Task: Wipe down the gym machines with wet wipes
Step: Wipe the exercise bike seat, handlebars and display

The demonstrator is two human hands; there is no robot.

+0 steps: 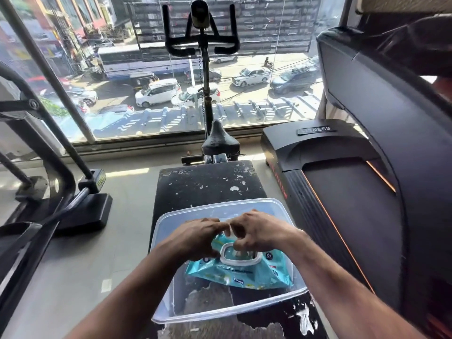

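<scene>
Turquoise soft-plastic wet-wipe pack (241,272) lies inside clear plastic tub (168,311) on worn black bench. Left hand (195,238) steadies it; right hand (256,234) pinches at its opening. No wipe drawn; machines apparently unwiped.

- Worktop (208,184): a black padded bench running away from the camera toward the window. Its covering is badly worn, with pale flakes and bare patches near the far end and larger torn areas at the near end.
- Clear plastic tub (168,311): rests directly on the worktop, at its near half, slightly skewed to the bench edges. One near corner overhangs the right side.
- Floor (80,272): grey and smooth, with sunlit strips near the window.
- Standing on the floor: the treadmill (342,196) just right of the worktop, the exercise bike (215,143) beyond its far end, and a black machine base (88,211) to the left.
</scene>
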